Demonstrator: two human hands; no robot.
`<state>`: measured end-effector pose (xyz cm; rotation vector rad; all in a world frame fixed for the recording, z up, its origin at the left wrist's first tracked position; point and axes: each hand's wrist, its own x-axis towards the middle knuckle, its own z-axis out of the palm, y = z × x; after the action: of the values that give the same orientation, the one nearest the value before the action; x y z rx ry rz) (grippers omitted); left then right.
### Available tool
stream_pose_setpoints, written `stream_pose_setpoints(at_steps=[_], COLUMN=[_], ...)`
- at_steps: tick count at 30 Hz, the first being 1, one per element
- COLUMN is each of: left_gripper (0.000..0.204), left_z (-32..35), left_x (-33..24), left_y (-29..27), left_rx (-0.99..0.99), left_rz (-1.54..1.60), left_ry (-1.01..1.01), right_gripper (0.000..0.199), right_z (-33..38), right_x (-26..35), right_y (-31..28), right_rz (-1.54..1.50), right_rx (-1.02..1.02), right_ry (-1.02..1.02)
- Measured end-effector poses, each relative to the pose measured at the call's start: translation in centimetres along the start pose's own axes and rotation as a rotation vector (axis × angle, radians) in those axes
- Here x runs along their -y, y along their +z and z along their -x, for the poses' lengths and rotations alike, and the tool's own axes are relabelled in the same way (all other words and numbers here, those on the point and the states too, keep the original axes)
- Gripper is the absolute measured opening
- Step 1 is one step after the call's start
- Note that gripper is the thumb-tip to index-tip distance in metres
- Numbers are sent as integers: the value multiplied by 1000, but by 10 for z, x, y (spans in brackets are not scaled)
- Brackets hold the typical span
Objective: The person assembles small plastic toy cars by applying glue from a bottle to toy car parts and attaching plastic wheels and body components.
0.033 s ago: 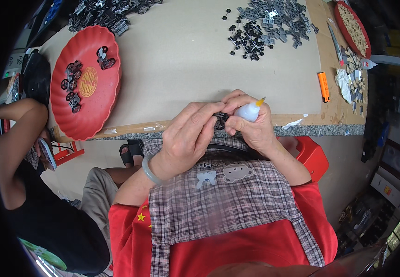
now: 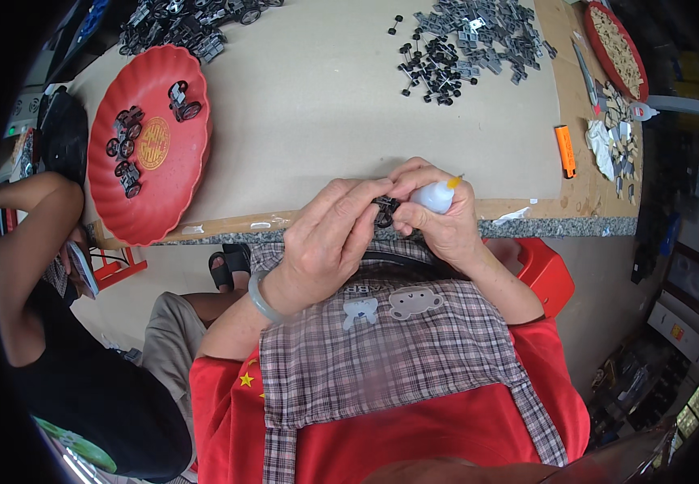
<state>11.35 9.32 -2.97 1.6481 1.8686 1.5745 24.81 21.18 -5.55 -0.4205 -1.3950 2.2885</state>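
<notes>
Close to the table's front edge, my left hand (image 2: 329, 230) pinches a small black wheeled toy part (image 2: 385, 210) between thumb and fingers. My right hand (image 2: 445, 214) meets it from the other side, its thumb and fingertips touching the same part. Tucked in the right hand's grip is a small white squeeze bottle (image 2: 433, 196) with a yellow tip, which points up and to the right. The fingers hide some of the wheeled part and the bottle's lower end.
At left stands a red scalloped tray (image 2: 192, 173) with several wheeled parts; more lie piled (image 2: 176, 32) behind it. Far right are black wheel axles (image 2: 434, 73), grey plastic pieces (image 2: 499, 36) and an orange lighter (image 2: 565, 152). A seated person (image 2: 83, 363) is close on my left.
</notes>
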Motion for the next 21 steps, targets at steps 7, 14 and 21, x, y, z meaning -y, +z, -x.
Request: stream_pose_setpoints(at_steps=[7,14,21], left_gripper=[25,25,20], left_z=[1,2,-3], left_x=[-4,-2,0], left_y=[-1,1,-6], left_rx=[41,23,152], left_rz=[20,79,225], left_ry=[-46,-120,-209], right_gripper=[14,13,19], right_z=[3,1,-7], right_x=[-5,-7,6], right_y=[3,1,-15], right_rz=[-38,102,430], right_rx=[-36,-38,154], right_ry=[-75,-131,-254])
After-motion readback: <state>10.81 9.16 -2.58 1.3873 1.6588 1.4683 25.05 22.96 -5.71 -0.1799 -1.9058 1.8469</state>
